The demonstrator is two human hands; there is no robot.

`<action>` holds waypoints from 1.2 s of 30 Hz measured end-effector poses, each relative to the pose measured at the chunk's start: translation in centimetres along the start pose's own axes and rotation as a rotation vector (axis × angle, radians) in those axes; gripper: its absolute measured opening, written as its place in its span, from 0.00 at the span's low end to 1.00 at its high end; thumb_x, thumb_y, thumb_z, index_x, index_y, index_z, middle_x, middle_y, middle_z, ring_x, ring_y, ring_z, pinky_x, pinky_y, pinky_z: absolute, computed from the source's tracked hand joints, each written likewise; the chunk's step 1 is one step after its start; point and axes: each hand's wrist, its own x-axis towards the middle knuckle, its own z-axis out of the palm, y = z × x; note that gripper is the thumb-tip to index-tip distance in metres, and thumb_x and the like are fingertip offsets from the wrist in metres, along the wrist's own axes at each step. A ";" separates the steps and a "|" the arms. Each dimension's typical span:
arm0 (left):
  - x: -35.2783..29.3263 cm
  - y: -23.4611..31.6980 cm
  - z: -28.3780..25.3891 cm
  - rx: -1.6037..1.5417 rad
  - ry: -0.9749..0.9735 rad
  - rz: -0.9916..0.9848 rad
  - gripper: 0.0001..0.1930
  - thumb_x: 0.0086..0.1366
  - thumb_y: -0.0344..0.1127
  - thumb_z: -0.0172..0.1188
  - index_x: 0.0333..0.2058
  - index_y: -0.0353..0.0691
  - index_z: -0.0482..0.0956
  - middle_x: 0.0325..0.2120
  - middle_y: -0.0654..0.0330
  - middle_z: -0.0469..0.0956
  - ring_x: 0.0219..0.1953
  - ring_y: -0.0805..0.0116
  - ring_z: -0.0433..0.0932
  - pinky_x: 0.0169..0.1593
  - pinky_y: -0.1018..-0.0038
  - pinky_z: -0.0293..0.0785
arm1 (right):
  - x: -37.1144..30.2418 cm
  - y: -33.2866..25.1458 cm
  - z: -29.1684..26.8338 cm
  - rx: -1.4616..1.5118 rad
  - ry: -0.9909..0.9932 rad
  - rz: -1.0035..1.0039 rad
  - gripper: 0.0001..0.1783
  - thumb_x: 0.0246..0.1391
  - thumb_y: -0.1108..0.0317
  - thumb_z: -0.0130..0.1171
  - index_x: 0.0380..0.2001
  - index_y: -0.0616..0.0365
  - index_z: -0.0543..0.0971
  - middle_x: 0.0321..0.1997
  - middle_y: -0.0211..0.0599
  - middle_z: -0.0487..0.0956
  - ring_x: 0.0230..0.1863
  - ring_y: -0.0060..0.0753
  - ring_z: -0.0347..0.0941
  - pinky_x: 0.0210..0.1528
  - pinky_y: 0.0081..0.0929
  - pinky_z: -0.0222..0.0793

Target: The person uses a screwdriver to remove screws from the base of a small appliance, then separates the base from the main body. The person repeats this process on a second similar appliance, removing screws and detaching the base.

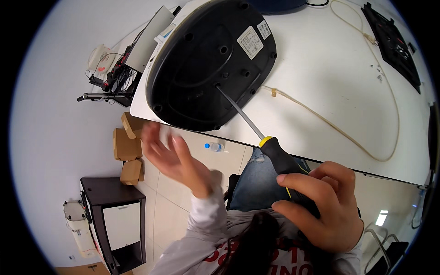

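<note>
An appliance lies on the white table with its black plastic underside (197, 59) facing me; it has rounded edges, several recessed screw holes and small feet. White printed labels (250, 42) are stuck on its upper right. My right hand (332, 206) grips the black and yellow handle of a screwdriver (280, 153). The long metal shaft slants up and left, and its tip sits at a hole near the middle of the underside. My left hand (174, 156), slightly blurred, is raised off the table's front edge below the appliance, fingers apart and holding nothing.
A beige power cord (321, 118) loops across the table (316, 68). Small screws (379, 73) lie near a black slotted panel (392, 46) on the right. Cardboard boxes (127, 144), a plastic bottle (215, 147) and a dark cabinet (114, 183) are on the floor to the left.
</note>
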 end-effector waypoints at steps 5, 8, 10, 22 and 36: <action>-5.1 4.2 0.3 -0.525 -0.811 -0.747 0.23 0.61 0.49 0.53 0.43 0.32 0.68 0.33 0.59 0.72 0.32 0.74 0.71 0.36 0.80 0.67 | 0.6 -1.0 -0.4 -0.210 -0.022 -0.033 0.12 0.26 0.71 0.64 0.23 0.49 0.79 0.44 0.24 0.75 0.42 0.39 0.60 0.33 0.22 0.63; -4.9 5.3 2.4 -0.862 -0.911 -0.935 0.24 0.62 0.52 0.52 0.41 0.32 0.69 0.31 0.59 0.73 0.31 0.74 0.73 0.36 0.80 0.69 | 0.1 -0.8 0.2 -0.208 -0.013 -0.050 0.13 0.24 0.71 0.64 0.22 0.49 0.79 0.43 0.23 0.75 0.41 0.38 0.60 0.37 0.25 0.62; -4.6 5.6 2.9 -0.988 -0.893 -1.005 0.24 0.61 0.51 0.53 0.41 0.31 0.69 0.30 0.59 0.73 0.32 0.74 0.74 0.37 0.80 0.70 | 0.0 -0.7 0.3 -0.203 -0.019 -0.073 0.13 0.25 0.71 0.65 0.23 0.48 0.80 0.45 0.26 0.74 0.42 0.38 0.60 0.37 0.25 0.62; -5.1 5.3 2.9 -1.163 -0.798 -1.051 0.25 0.62 0.46 0.52 0.50 0.37 0.54 0.35 0.53 0.75 0.32 0.54 0.78 0.33 0.70 0.78 | -3.0 1.6 0.3 0.526 -0.285 0.449 0.50 0.22 0.33 0.67 0.41 0.64 0.68 0.27 0.37 0.75 0.28 0.33 0.76 0.28 0.21 0.70; -6.0 5.3 2.2 -0.972 -0.818 -1.097 0.33 0.59 0.44 0.55 0.55 0.34 0.51 0.48 0.45 0.65 0.48 0.50 0.67 0.43 0.64 0.73 | -2.7 -1.0 2.4 0.098 0.218 0.418 0.25 0.41 0.81 0.53 0.47 0.60 0.69 0.32 0.42 0.67 0.28 0.33 0.63 0.24 0.24 0.58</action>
